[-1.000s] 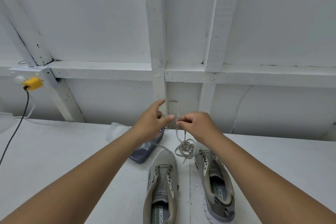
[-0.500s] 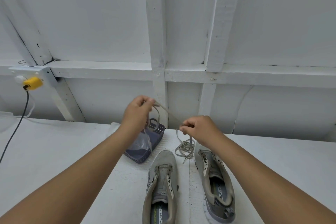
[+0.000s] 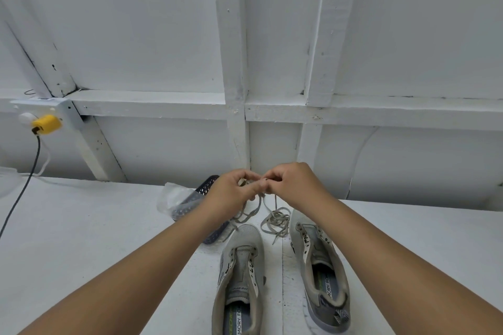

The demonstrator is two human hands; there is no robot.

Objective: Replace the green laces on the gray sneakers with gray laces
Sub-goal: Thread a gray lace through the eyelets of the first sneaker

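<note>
Laces, gray and floppy, bunched just beyond the two unlaced sneakers [image 3: 239, 275].
Left hand [image 3: 231, 193] and right hand [image 3: 294, 182] both pinch one gray lace [image 3: 275, 219]; it's light and limp, so I'd grip near the stiff tip.

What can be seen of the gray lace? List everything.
The thin flat gray fabric lace is loose, threaded through neither sneaker. Its upper part is pinched between the left hand and right hand, held close together above the white table. The rest hangs down into a tangled heap on the table beyond the sneakers' toes.
</note>
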